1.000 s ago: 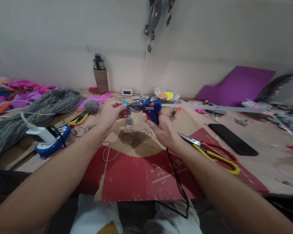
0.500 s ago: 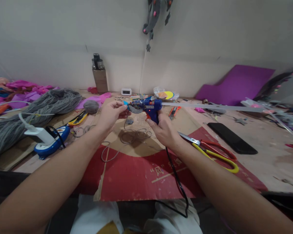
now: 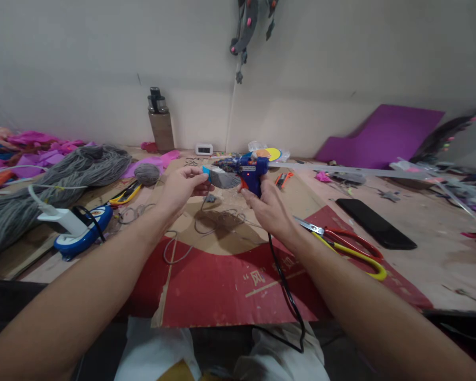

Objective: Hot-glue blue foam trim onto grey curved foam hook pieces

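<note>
My right hand (image 3: 270,205) is wrapped round the grip of a blue glue gun (image 3: 254,170), its small red light lit. A long translucent glue stick (image 3: 325,169) runs out of the gun's back end to the right. Between the fingertips of my left hand (image 3: 184,186) is the blue end of a small grey yarn-wrapped piece (image 3: 227,180). The gun's nozzle is just above this piece, pointing left; whether they touch I cannot tell. Thin grey yarn (image 3: 206,225) lies in loops on the cardboard below.
Red-and-tan cardboard (image 3: 214,296) covers the table's middle. Scissors (image 3: 345,246) and a black phone (image 3: 375,223) lie at right. At left are a blue power strip (image 3: 83,233), a yellow cutter (image 3: 126,193) and a grey yarn hank (image 3: 75,169). A bottle (image 3: 161,129) stands behind.
The glue gun has shifted slightly right and up in my right hand, uncovering more of the grey yarn-wrapped piece. My left hand stays nearly still, holding it.
</note>
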Demonstrator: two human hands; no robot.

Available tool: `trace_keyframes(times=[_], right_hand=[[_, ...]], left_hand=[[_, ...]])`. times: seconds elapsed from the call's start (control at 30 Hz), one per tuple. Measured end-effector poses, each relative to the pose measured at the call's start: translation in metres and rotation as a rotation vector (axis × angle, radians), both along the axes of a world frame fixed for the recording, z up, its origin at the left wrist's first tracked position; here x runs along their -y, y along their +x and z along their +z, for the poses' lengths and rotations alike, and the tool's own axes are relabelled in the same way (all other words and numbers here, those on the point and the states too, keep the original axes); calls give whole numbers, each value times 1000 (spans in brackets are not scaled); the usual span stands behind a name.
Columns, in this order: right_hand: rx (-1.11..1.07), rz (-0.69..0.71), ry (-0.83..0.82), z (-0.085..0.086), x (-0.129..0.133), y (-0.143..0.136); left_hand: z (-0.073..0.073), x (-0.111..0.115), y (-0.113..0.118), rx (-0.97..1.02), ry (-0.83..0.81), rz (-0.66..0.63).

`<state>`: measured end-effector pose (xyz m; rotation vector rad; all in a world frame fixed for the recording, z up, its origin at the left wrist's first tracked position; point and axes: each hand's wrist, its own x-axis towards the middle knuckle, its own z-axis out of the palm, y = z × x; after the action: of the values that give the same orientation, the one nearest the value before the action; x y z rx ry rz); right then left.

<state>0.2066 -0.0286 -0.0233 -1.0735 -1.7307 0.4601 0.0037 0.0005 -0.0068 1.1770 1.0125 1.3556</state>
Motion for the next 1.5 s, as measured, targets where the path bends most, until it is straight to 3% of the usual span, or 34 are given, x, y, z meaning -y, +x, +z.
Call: trace_keyframes(times=[0.13, 0.23, 0.3, 0.37, 0.47, 0.57, 0.67, 0.73, 0.8, 0.97, 1.07, 1.17, 1.33, 1.5], right_hand=[[-329, -35, -99, 6, -14, 16], [-510, -167, -186, 7, -29, 34], [-460, -275, -320, 3, -39, 46], [-254, -367, -479, -2, -47, 55], [-61, -412, -593, -8, -51, 64], [128, -496, -480, -5, -44, 69], [384, -638, -127, 5, -31, 61], [403, -562, 48, 10, -20, 42], [291, -321, 68, 10, -11, 12], [-218, 74, -371, -2, -2, -71], [-444, 217, -523, -6, -7, -96], [-362, 210, -504, -6, -12, -100], [111, 4, -68, -3, -13, -84], [268, -31, 210, 1, -16, -70]], left_hand=[[1, -2, -1, 30, -77, 16], [0, -5, -4, 44, -93, 35], [0, -6, -5, 59, -94, 56], [2, -6, -5, 71, -97, 75], [5, -4, -5, 71, -104, 100], [6, -2, -5, 60, -99, 118], [6, -2, -6, 63, -89, 109], [6, -2, -6, 61, -96, 105], [5, -2, -6, 61, -104, 113], [4, -4, -5, 86, -46, 197], [3, -5, -4, 70, -19, 259], [4, -4, -3, 71, -33, 299], [4, -7, -2, 110, -63, 329], [0, -9, -2, 69, -58, 328]])
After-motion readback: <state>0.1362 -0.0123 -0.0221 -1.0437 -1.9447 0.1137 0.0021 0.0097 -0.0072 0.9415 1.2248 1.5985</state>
